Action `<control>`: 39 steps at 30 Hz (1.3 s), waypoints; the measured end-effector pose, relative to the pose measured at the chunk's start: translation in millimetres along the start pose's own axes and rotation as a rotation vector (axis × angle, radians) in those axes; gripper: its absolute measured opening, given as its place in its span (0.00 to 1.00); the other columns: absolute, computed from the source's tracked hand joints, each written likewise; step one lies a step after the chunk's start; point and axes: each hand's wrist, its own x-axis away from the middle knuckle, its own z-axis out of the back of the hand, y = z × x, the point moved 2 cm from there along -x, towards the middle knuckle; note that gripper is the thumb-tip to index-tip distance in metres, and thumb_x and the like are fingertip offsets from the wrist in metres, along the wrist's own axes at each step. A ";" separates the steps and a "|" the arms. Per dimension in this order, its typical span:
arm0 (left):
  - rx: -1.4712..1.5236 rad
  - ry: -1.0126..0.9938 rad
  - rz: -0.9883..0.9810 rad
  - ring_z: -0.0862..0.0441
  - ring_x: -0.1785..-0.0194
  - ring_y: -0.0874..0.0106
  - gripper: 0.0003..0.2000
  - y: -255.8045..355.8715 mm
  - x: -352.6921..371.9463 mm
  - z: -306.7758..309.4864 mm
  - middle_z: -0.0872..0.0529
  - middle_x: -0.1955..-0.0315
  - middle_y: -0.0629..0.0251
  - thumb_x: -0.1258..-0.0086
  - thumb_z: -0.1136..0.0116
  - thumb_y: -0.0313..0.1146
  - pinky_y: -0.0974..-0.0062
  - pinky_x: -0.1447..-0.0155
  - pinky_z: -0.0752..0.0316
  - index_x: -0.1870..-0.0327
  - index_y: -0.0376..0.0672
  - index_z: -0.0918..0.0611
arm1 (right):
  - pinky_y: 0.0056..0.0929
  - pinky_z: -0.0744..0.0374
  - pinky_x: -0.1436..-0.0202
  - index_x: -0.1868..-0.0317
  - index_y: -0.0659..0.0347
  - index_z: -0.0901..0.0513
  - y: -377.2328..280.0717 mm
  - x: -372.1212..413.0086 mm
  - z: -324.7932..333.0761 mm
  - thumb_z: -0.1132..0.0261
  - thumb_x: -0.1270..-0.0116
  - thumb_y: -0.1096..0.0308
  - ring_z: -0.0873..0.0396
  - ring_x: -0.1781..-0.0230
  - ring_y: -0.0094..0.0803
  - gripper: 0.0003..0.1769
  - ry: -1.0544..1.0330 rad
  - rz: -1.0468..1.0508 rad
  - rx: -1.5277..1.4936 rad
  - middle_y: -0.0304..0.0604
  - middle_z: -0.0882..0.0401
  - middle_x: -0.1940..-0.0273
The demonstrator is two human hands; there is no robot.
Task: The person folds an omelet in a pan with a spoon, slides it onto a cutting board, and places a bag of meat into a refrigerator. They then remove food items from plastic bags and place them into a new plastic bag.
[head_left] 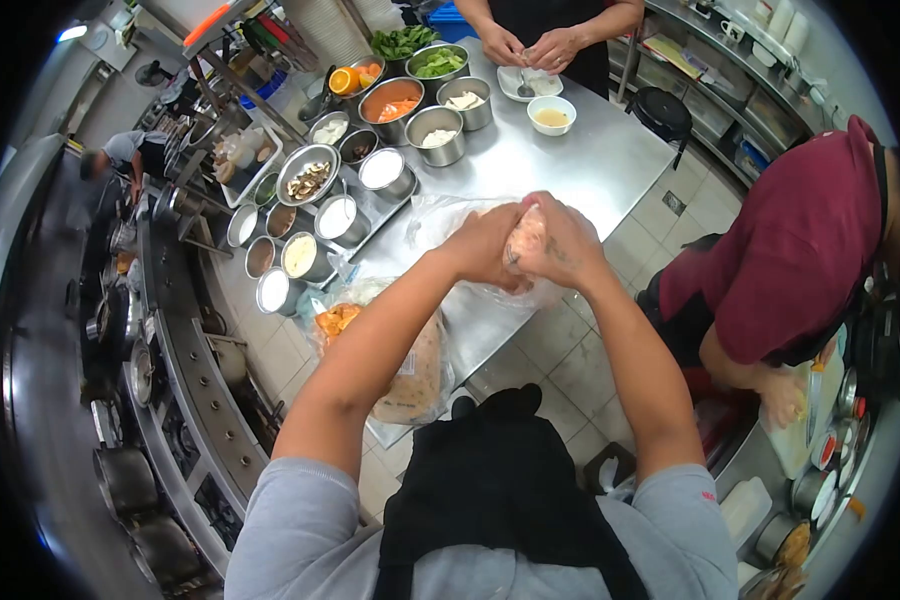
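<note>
Both of my hands are raised over the near part of the steel table (610, 150), wrapped round a pinkish lump of food (526, 238) in clear plastic. My left hand (487, 240) presses on its left side, and my right hand (568, 248) closes round its right side. Loose clear plastic (432, 215) spreads beneath and beside them. Near my left forearm, a large clear bag (415, 375) of pale food lies at the table's edge, with orange pieces (337, 320) in plastic next to it.
Several metal containers of ingredients (342, 220) stand at the left. A white bowl (552, 116) sits farther back, near a person's hands (555, 48). Another person in a maroon shirt (790, 250) works at the right counter. Stoves (185, 430) line the left.
</note>
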 end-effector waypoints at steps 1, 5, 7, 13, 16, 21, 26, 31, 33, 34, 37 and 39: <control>0.001 -0.002 -0.003 0.25 0.43 0.54 0.48 -5.8 -1.6 -5.5 0.21 0.47 0.54 0.61 0.25 0.44 0.62 0.39 0.32 0.34 0.39 0.34 | 0.42 0.28 0.46 0.45 0.60 0.28 -2.4 -4.9 0.7 0.29 0.58 0.58 0.22 0.50 0.48 0.37 -0.015 0.026 0.020 0.49 0.20 0.51; 0.181 0.096 0.170 0.22 0.46 0.50 0.40 -21.3 -4.3 -21.0 0.19 0.49 0.46 0.53 0.31 0.38 0.62 0.42 0.27 0.34 0.40 0.32 | 0.37 0.33 0.43 0.47 0.59 0.27 -18.1 -6.2 7.1 0.31 0.53 0.62 0.22 0.58 0.44 0.30 0.388 0.251 0.269 0.44 0.20 0.60; 0.333 0.260 0.199 0.19 0.48 0.55 0.33 -29.7 -0.9 -25.0 0.17 0.51 0.49 0.49 0.33 0.35 0.64 0.44 0.25 0.38 0.39 0.27 | 0.38 0.29 0.49 0.52 0.60 0.24 -33.8 -1.5 13.1 0.33 0.47 0.63 0.23 0.64 0.43 0.21 0.480 0.341 0.170 0.43 0.22 0.66; 0.665 0.698 0.340 0.18 0.53 0.66 0.21 -52.7 26.6 22.1 0.15 0.56 0.59 0.43 0.38 0.29 0.68 0.47 0.23 0.45 0.38 0.23 | 0.34 0.22 0.61 0.62 0.63 0.23 27.0 19.7 -53.6 0.40 0.36 0.65 0.19 0.64 0.41 0.09 0.004 -0.081 -0.225 0.49 0.20 0.67; 1.343 0.952 0.322 0.19 0.49 0.62 0.21 -43.9 44.6 39.0 0.17 0.52 0.57 0.41 0.41 0.29 0.65 0.42 0.24 0.44 0.37 0.25 | 0.35 0.20 0.59 0.60 0.63 0.22 48.4 29.1 -68.8 0.41 0.37 0.68 0.18 0.61 0.41 0.08 0.029 -0.102 0.354 0.51 0.19 0.63; 1.829 1.074 0.180 0.28 0.37 0.55 0.29 -4.8 84.1 46.1 0.25 0.41 0.51 0.39 0.50 0.38 0.55 0.31 0.34 0.35 0.38 0.33 | 0.42 0.24 0.49 0.53 0.65 0.25 37.9 16.8 -60.5 0.32 0.45 0.66 0.22 0.52 0.46 0.21 -0.093 -0.259 0.606 0.49 0.21 0.57; 2.017 1.245 -0.050 0.31 0.34 0.52 0.34 -4.4 129.5 19.8 0.30 0.35 0.54 0.39 0.56 0.48 0.49 0.29 0.39 0.31 0.42 0.35 | 0.39 0.24 0.49 0.50 0.63 0.25 -4.9 6.9 -44.2 0.30 0.46 0.60 0.26 0.48 0.44 0.25 -0.251 0.186 0.358 0.50 0.24 0.54; 1.950 1.350 0.017 0.30 0.35 0.53 0.33 37.9 182.0 38.0 0.28 0.36 0.55 0.37 0.60 0.49 0.49 0.31 0.36 0.32 0.43 0.34 | 0.40 0.29 0.44 0.41 0.62 0.31 28.3 -7.8 -92.6 0.28 0.49 0.52 0.33 0.41 0.46 0.39 -0.326 0.201 0.551 0.52 0.30 0.47; 1.973 1.311 -0.121 0.29 0.35 0.53 0.32 47.3 203.5 41.8 0.28 0.36 0.55 0.36 0.61 0.49 0.49 0.32 0.35 0.31 0.44 0.34 | 0.40 0.30 0.42 0.38 0.62 0.34 27.4 -5.8 -105.1 0.28 0.50 0.49 0.35 0.39 0.46 0.44 -0.327 0.185 0.590 0.52 0.31 0.46; 1.935 1.377 -0.112 0.29 0.36 0.53 0.31 51.8 211.9 43.9 0.27 0.37 0.55 0.35 0.61 0.49 0.48 0.32 0.35 0.31 0.44 0.34 | 0.41 0.31 0.42 0.36 0.62 0.36 27.2 -6.8 -109.0 0.28 0.51 0.47 0.33 0.40 0.46 0.46 -0.262 0.197 0.597 0.52 0.31 0.46; 1.864 1.480 -0.111 0.31 0.34 0.55 0.30 65.4 234.0 50.3 0.29 0.35 0.59 0.34 0.59 0.48 0.51 0.31 0.37 0.32 0.45 0.32 | 0.43 0.32 0.41 0.35 0.63 0.38 28.3 -15.2 -111.4 0.28 0.53 0.43 0.31 0.42 0.47 0.51 -0.249 0.164 0.554 0.53 0.30 0.46; 1.832 1.567 -0.078 0.30 0.34 0.56 0.29 77.9 245.0 56.7 0.28 0.35 0.59 0.32 0.60 0.51 0.52 0.31 0.36 0.32 0.46 0.32 | 0.44 0.32 0.40 0.35 0.64 0.39 28.4 -23.6 -109.9 0.28 0.55 0.41 0.29 0.43 0.47 0.53 -0.304 0.118 0.507 0.54 0.30 0.46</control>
